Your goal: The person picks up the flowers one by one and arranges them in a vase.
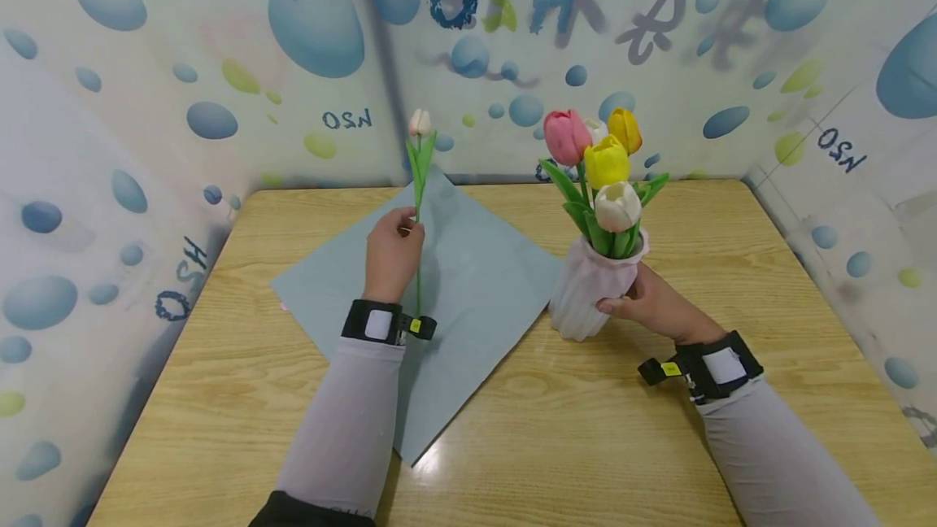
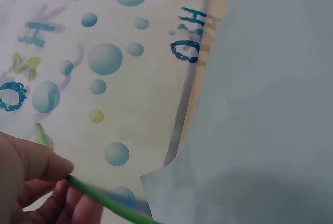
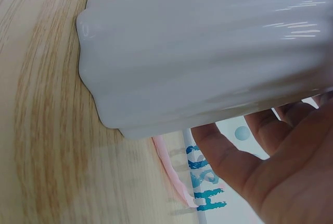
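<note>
My left hand (image 1: pixel 394 254) pinches the green stem (image 2: pixel 112 203) of a single pale pink tulip (image 1: pixel 420 124) between thumb and fingers. The flower points up and away, above the blue-grey wrapping paper (image 1: pixel 483 267). On the right, my right hand (image 1: pixel 647 303) holds the side of a white fluted vase (image 1: pixel 586 291), thumb toward me. In the right wrist view, the vase's wavy base (image 3: pixel 91 73) is against the wood and the fingers (image 3: pixel 223 153) lie along its wall. Pink, yellow and white tulips (image 1: pixel 606 163) with green leaves fill the vase.
The paper lies diagonally on a wooden table (image 1: pixel 586 446), its far corner at the back edge. A pink strip (image 3: pixel 171 174) lies beyond the vase in the right wrist view. A patterned backdrop (image 1: pixel 307 104) with blue dots encloses the table at the back and sides.
</note>
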`<action>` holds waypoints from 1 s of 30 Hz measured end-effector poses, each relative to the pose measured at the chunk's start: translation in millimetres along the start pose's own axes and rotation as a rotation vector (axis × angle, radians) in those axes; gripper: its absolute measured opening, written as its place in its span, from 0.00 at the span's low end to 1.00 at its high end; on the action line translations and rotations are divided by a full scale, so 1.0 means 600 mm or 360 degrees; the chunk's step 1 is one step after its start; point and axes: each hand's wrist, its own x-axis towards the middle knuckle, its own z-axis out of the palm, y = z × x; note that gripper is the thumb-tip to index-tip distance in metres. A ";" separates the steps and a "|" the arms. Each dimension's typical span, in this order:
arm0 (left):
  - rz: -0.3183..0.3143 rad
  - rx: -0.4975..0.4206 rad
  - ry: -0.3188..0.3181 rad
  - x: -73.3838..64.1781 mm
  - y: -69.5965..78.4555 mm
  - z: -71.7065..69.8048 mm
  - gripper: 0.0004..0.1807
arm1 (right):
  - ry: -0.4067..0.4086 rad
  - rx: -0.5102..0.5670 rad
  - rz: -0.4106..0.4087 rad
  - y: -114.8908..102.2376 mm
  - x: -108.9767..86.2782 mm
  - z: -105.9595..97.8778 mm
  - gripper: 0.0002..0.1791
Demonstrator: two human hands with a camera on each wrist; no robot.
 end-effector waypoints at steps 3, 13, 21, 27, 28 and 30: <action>0.0027 -0.0084 0.0053 -0.001 0.005 0.000 0.18 | -0.0001 0.0004 -0.0005 0.000 0.000 0.000 0.38; -0.0011 -0.0320 0.0116 -0.003 0.014 -0.001 0.15 | -0.0004 0.0000 -0.0002 0.002 0.000 -0.001 0.39; -0.0063 -0.0669 0.0065 0.002 0.015 0.005 0.17 | -0.0020 0.0054 -0.0023 0.010 0.001 -0.002 0.39; -0.0139 -0.0962 0.0056 0.004 0.018 0.006 0.15 | -0.0022 0.0038 -0.0013 0.011 0.001 -0.002 0.39; -0.0155 -0.1005 0.0059 0.004 0.019 0.005 0.13 | -0.0021 0.0029 -0.0008 0.010 0.001 -0.002 0.39; -0.0188 -0.1094 0.0061 0.005 0.021 0.004 0.11 | -0.0020 0.0013 -0.0006 0.009 0.000 -0.002 0.39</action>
